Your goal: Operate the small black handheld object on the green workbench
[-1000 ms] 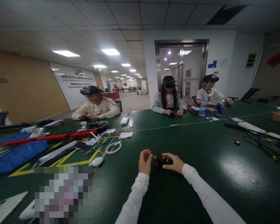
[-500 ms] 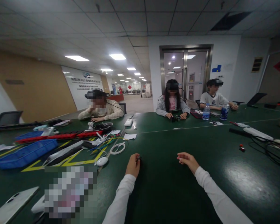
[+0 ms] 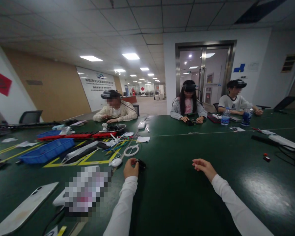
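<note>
My left hand (image 3: 131, 168) is closed around the edge of a small black object (image 3: 141, 165) low over the green table (image 3: 169, 196). The object's kind is too small and dark to make out. My right hand (image 3: 204, 167) is apart from it on the right, its fingers loosely bent and pointing left, with nothing visible in them. Left of my left hand lie a round white piece (image 3: 116, 162) and a coiled white cable (image 3: 131, 150).
At the left are a blue tray (image 3: 48, 151), a white phone (image 3: 27, 209) and a partly blurred device (image 3: 87, 188). A small red-and-white piece (image 3: 266, 157) lies at the right near cables. Several people with headsets sit across the table, near a water bottle (image 3: 225, 116).
The view has turned left. My left hand has shifted left, and more of the black object shows beside it. My right hand keeps much the same shape.
</note>
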Motion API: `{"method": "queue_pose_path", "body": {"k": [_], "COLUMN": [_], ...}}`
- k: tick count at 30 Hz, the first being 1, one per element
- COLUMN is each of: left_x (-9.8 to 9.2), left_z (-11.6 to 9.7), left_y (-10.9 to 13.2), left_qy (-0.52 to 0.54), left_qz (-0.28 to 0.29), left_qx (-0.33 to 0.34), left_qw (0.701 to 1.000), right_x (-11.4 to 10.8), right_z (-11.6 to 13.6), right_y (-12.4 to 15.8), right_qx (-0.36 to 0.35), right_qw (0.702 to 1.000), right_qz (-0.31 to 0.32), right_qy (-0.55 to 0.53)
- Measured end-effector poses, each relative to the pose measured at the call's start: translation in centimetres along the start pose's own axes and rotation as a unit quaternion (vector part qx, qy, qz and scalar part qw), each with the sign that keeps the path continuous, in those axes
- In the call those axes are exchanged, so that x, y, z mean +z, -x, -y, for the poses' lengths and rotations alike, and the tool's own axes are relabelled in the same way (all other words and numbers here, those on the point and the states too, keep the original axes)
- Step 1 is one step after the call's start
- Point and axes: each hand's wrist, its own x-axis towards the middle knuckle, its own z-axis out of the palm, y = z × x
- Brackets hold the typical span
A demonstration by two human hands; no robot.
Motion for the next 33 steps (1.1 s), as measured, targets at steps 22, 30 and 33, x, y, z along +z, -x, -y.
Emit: {"method": "queue_pose_path", "body": {"k": [22,30,33], "left_x": [-0.9,-0.7,-0.8], "left_z": [-2.1,-2.2,-2.6], "left_y": [0.9,0.9,1.1], "left_qy": [-0.057,-0.098,-0.12], "left_qz": [0.068,0.092,0.09], "left_qx": [0.045,0.056,0.058], "left_qw": [0.995,0.989,0.987], "right_x": [0.1,0.0,0.0], "right_z": [0.7,0.5,0.7], "right_y": [0.5,0.3,0.3], "right_qx": [0.008,0.013,0.021], "right_qw": [1.0,1.0,1.0], "right_qz": [0.006,0.006,0.001], "right_qy": [0.02,0.018,0.022]}}
